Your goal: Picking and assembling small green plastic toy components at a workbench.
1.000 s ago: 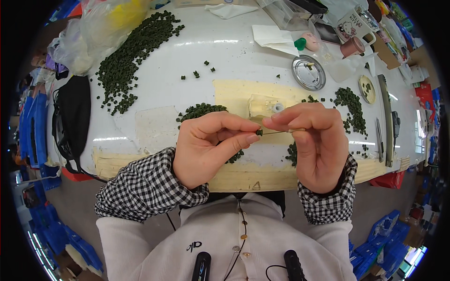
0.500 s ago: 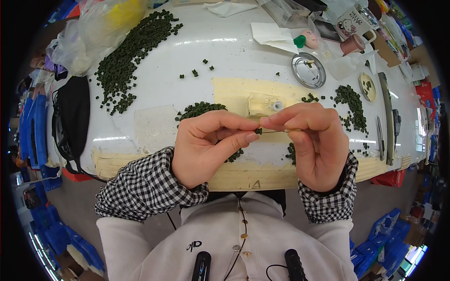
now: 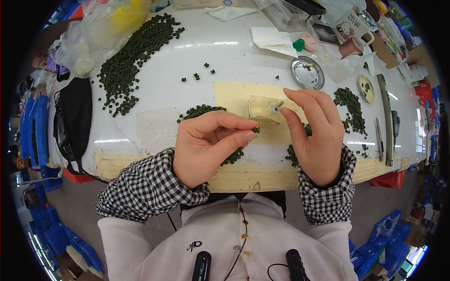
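Observation:
My left hand point(image 3: 211, 145) pinches a small dark green bead point(image 3: 256, 129) between thumb and forefinger, above the white table point(image 3: 187, 75). My right hand point(image 3: 314, 136) is a little apart to the right, its fingertips closed on a thin needle tool with a wooden end point(image 3: 279, 104). That end touches a small white ring point(image 3: 275, 109) on a tan block point(image 3: 260, 108). A heap of green beads point(image 3: 201, 111) lies just behind my left hand.
A long heap of green beads point(image 3: 131, 56) lies at the back left, another heap point(image 3: 351, 105) at the right. Also here are a round metal lid point(image 3: 308, 72), a small dish point(image 3: 366, 89), tweezers point(image 3: 378, 138), a mug point(image 3: 351, 23), plastic bags point(image 3: 93, 33) and a black bag point(image 3: 72, 117).
My right hand has pulled the needle away from the bead and moved up and back to the white ring on the tan block. My left hand stays put with the bead.

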Available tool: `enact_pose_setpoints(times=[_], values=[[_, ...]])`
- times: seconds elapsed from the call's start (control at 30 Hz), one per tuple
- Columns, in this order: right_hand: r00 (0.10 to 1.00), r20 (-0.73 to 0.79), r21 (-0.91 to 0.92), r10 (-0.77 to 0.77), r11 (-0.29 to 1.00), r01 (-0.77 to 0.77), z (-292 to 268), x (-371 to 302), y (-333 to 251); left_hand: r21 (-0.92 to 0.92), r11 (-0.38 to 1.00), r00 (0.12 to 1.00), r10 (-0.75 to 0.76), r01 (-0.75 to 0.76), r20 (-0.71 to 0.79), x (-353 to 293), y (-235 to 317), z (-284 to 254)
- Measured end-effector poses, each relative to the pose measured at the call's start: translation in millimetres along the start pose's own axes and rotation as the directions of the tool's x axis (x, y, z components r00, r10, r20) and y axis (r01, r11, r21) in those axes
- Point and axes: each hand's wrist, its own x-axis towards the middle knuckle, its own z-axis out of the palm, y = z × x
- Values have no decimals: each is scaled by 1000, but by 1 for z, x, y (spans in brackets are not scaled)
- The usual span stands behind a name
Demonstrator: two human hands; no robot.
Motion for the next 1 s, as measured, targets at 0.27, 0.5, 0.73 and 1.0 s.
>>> enact_pose_setpoints(times=[0.27, 0.5, 0.73, 1.0], values=[[977, 210, 376, 31, 920, -110, -8, -22, -22, -50, 998, 1000, 22, -22, -3, 2, -2, -2], [978, 206, 450, 25, 885, -117, 2, -28, -20, -15, 999, 999, 37, -37, 8, 2, -2, -3], [981, 195, 440, -18, 895, -71, 4, -28, -17, 103, 993, 998, 65, -65, 6, 2, -1, -3], [981, 188, 410, -41, 911, -40, 5, -29, -16, 227, 970, 996, 89, -89, 11, 4, 0, -4]])
